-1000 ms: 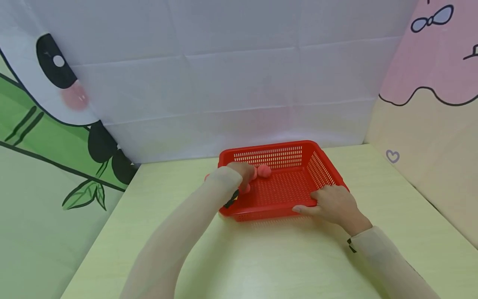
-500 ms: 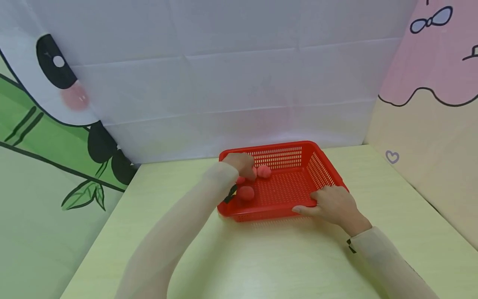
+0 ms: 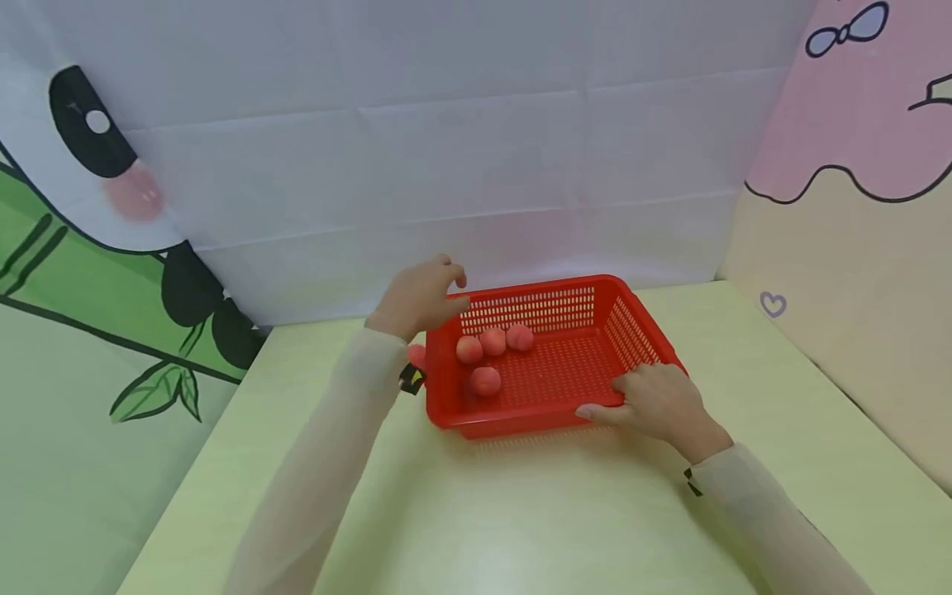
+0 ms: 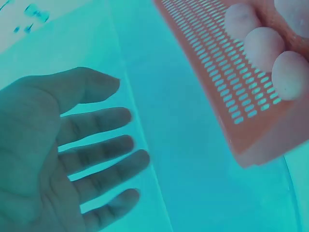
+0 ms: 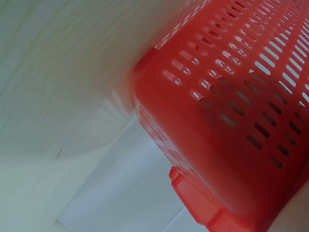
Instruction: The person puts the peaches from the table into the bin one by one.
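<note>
A red basket [image 3: 550, 417] stands on the table, with several pinkish-red balls [image 3: 486, 381] in its left part. Over the basket's back left corner my left hand [image 3: 420, 299] is raised, fingers apart and nothing in them; the left wrist view shows the same bare hand [image 4: 72, 150] beside the basket [image 4: 212, 92]. Another reddish ball [image 3: 416, 356] shows just outside the basket's left side, partly hidden by my left wrist. My right hand [image 3: 662, 405] grips the basket's front right corner, thumb along the front rim. The basket's corner [image 5: 193, 130] fills much of the right wrist view.
A pale wooden table [image 3: 461, 512] carries the basket. Behind it hangs a white cloth [image 3: 446, 165] with a printed cartoon eye, and a pink and cream printed cloth [image 3: 840, 248] stands at the right.
My left hand has moved up and left out of the basket, uncovering the balls there. My right hand keeps its grip on the basket, and the head view has shifted slightly.
</note>
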Demonstrator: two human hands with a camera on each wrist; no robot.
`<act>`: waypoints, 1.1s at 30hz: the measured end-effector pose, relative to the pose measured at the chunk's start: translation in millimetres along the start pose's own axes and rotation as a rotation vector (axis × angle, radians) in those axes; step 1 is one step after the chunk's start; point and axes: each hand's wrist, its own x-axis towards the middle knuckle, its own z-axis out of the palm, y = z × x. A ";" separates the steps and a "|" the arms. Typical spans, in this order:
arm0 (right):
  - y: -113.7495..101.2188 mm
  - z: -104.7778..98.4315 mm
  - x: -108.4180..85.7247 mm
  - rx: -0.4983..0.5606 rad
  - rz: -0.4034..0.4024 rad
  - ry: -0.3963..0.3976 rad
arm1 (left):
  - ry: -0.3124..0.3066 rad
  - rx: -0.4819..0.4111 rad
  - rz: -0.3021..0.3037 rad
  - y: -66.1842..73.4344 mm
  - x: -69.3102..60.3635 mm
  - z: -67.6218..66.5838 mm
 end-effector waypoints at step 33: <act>-1.0 -1.7 2.9 -0.009 0.013 -0.033 | -0.042 -0.332 -0.310 -90.6 -65.6 92.4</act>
